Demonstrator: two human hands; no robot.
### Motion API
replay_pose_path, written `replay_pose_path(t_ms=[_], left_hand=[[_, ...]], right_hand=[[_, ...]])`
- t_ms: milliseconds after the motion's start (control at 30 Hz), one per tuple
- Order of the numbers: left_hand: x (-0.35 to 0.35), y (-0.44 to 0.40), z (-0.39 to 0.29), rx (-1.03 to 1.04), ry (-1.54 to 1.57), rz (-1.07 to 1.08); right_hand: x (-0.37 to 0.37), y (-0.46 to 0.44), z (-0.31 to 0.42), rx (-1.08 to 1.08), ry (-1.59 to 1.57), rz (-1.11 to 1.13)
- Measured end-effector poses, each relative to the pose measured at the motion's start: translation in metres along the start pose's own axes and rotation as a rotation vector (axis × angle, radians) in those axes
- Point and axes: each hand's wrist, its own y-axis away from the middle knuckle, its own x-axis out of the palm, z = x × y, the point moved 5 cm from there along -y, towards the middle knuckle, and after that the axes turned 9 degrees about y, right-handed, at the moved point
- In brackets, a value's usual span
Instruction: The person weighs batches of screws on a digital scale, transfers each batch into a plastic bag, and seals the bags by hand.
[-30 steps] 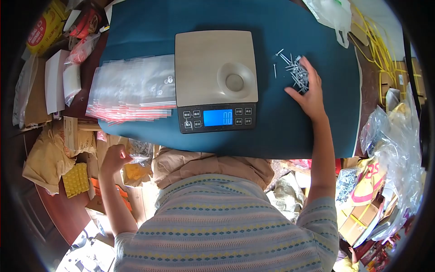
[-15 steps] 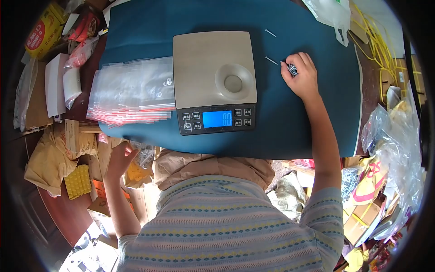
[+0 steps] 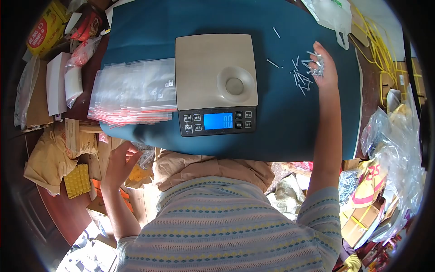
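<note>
My right hand (image 3: 326, 72) is palm up at the right of the dark green mat (image 3: 290, 131), its fingers loosened, with a heap of silver screws (image 3: 318, 68) on it. Just left of it, several loose screws (image 3: 299, 79) lie scattered on the mat. Two single screws (image 3: 273, 63) lie apart, nearer the scale. The digital scale (image 3: 213, 68) has a small round clear dish (image 3: 234, 86) on its plate; its display appears to read 0.0. My left hand (image 3: 121, 161) hangs below the mat's front edge, fingers loosely curled and apart, near a clear plastic bag (image 3: 146, 156). Nothing shows in it.
Overlapping zip bags (image 3: 131, 90) with red seals lie left of the scale. A white plastic bag (image 3: 333, 20) sits at the far right corner. Boxes and packets (image 3: 56, 84) crowd the left side; crumpled clear plastic (image 3: 398, 149) and cartons line the right.
My right hand has shifted right, turned up and opened from a fist around the screws; several have dropped onto the mat. My left hand's fingers have loosened slightly.
</note>
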Motion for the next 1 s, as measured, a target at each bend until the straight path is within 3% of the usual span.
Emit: replay_pose_path(t_ms=[67, 167, 300, 367, 433, 500, 567, 633, 767, 900, 1000], left_hand=[[0.003, 0.001, -0.010, 0.026, -0.012, 0.015], [0.009, 0.000, -0.027, 0.099, 0.021, 0.066], [0.022, -0.005, -0.067, 0.256, 0.143, 0.111], [0.024, -0.006, -0.084, 0.324, 0.067, 0.100], [0.025, -0.006, -0.094, 0.375, 0.010, 0.091], [0.024, -0.006, -0.089, 0.336, 0.008, 0.087], [0.024, -0.006, -0.083, 0.326, 0.014, 0.079], [0.025, -0.005, -0.078, 0.341, 0.031, 0.067], [0.026, -0.004, -0.077, 0.364, 0.041, 0.063], [0.027, -0.008, -0.080, 0.385, 0.052, 0.075], [0.026, -0.009, -0.080, 0.364, 0.064, 0.076]], right_hand=[[-0.006, -0.017, -0.010, 0.130, -0.461, 0.322], [0.033, 0.007, -0.008, 0.256, -0.571, 0.324], [0.113, 0.054, 0.001, 0.318, -0.544, 0.655], [0.140, 0.069, -0.005, 0.341, -0.467, 0.588], [0.158, 0.088, -0.003, 0.076, -0.179, 0.588], [0.170, 0.103, -0.003, -0.280, 0.106, 0.422], [0.180, 0.115, -0.006, -0.929, 0.392, 0.262], [0.185, 0.132, -0.002, -1.237, 0.655, 0.216], [0.184, 0.147, 0.005, -1.290, 0.918, 0.318], [0.171, 0.156, 0.018, -1.316, 0.941, 0.357], [0.141, 0.143, 0.034, -1.147, 0.923, 0.301]])
